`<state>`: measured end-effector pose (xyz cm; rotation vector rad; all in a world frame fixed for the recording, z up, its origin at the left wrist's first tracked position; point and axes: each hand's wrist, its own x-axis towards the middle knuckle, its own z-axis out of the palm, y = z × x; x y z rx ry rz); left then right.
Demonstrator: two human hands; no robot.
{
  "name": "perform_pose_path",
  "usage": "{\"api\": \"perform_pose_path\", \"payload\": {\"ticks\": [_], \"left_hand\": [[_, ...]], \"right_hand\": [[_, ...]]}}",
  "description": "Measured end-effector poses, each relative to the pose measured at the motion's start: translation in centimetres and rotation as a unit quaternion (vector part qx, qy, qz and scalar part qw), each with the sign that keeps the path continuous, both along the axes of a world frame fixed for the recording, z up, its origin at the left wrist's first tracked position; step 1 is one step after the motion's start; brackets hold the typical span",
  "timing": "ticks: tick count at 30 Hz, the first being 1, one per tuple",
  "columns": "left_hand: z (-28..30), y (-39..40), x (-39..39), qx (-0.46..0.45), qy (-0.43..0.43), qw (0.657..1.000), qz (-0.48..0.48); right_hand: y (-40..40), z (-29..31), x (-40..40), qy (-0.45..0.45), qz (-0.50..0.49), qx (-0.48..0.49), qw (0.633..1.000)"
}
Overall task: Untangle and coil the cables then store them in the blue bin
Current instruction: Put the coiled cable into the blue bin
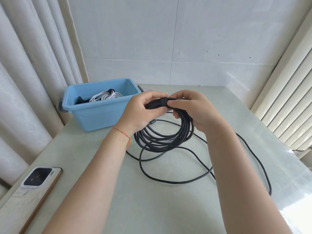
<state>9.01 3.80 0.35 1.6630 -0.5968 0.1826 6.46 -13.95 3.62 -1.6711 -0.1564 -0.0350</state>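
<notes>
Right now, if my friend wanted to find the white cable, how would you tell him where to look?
Find the blue bin at the table's far left corner, beside the curtain. Look inside: the white cable lies coiled there next to something dark. It is the only white cable; the coiled black cable held by both hands and the loose black cable on the table are outside the bin.

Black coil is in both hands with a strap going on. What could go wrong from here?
1. The strap looks only partly wrapped; if the left hand or right hand lets go, the black coil may spring loose.
2. A loose black cable lies under the coil and could snag when it is lifted.
3. The blue bin already holds a white cable bundle, so space may be tight.
</notes>
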Motion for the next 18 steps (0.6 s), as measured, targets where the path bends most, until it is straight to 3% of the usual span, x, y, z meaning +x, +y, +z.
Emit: {"api": "perform_pose_path", "payload": {"ticks": [7, 11, 14, 18], "left_hand": [[-0.9, -0.4, 0.1, 0.11, -0.092, 0.986, 0.088], [-1.1, -0.7, 0.3, 0.218, -0.253, 0.92, 0.204], [-1.4, -0.7, 0.2, 0.22, -0.223, 0.911, 0.268], [-0.5, 0.9, 1.3, 0.21, -0.075, 0.885, 0.408]], "right_hand": [[-0.1, -0.2, 0.2, 0.035, -0.01, 0.037, 0.999], [0.3, -0.7, 0.4, 0.024, -0.034, 0.045, 0.998], [0.0, -0.8, 0.7, 0.004, -0.054, 0.029, 0.998], [-0.2, -1.9, 1.1, 0.078, -0.016, -0.125, 0.989]]}}
